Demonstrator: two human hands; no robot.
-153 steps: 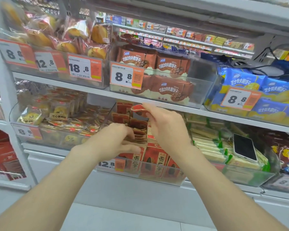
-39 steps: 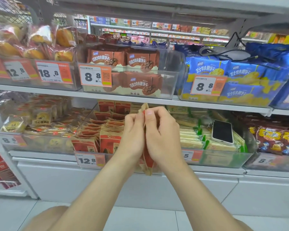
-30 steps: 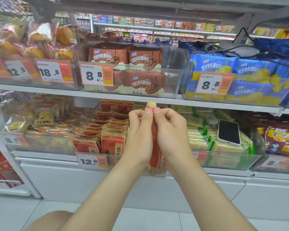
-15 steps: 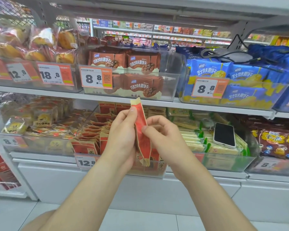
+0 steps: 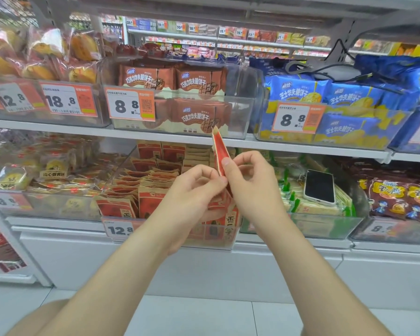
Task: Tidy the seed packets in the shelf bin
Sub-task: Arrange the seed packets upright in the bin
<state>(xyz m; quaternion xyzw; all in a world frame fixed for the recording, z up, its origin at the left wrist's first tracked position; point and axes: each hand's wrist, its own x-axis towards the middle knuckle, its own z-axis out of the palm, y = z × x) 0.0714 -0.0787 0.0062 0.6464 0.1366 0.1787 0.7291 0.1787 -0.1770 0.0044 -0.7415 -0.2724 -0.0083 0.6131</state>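
Note:
A red and tan seed packet [image 5: 219,151] stands upright on edge in front of the clear shelf bin [image 5: 229,240], its top corner reaching the shelf above. My left hand [image 5: 192,197] and my right hand [image 5: 252,187] both pinch it near its middle, fingers curled, hiding its lower part. Inside the bin several more red and tan seed packets [image 5: 141,187] lie stacked and leaning in untidy rows. A 12.8 price tag [image 5: 119,229] hangs on the bin's front.
A phone [image 5: 320,186] lies on green and cream packets in the bin to the right. A bin of yellow pastry packs [image 5: 17,175] sits to the left. Above, bins hold brown wafer packs [image 5: 192,78] and blue wafer packs [image 5: 344,98]. White floor tiles lie below.
The packet has been turned and raised between my hands. My right hand has moved up to pinch it higher, and my left hand has slid down to its middle.

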